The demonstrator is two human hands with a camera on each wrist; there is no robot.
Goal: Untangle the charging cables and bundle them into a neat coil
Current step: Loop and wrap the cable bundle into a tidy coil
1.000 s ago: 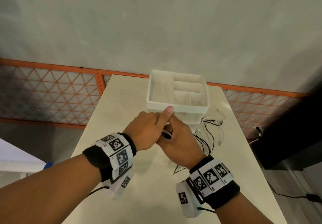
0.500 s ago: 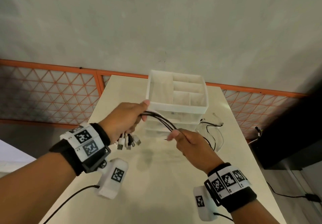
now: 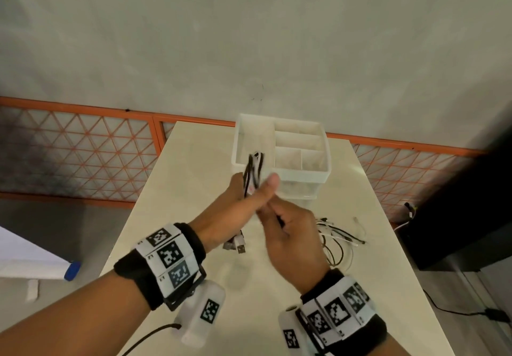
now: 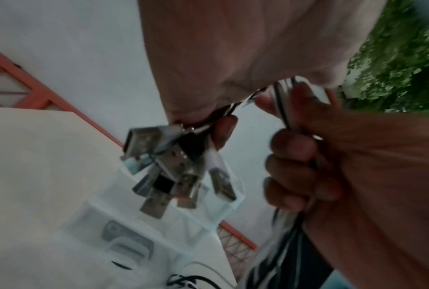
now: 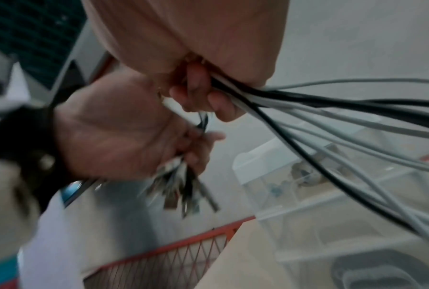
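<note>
- White divided organizer box (image 3: 279,174) at far end of pale table (image 3: 171,211).
- Orange lattice railing (image 3: 77,159) behind; grey wall (image 3: 249,37) above.

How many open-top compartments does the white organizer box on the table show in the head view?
4: in the organizer box, one tall compartment on the left, two wide ones stacked at the back right, and a front-right one. The raised cable loop covers part of the front, so more may be hidden.
</note>
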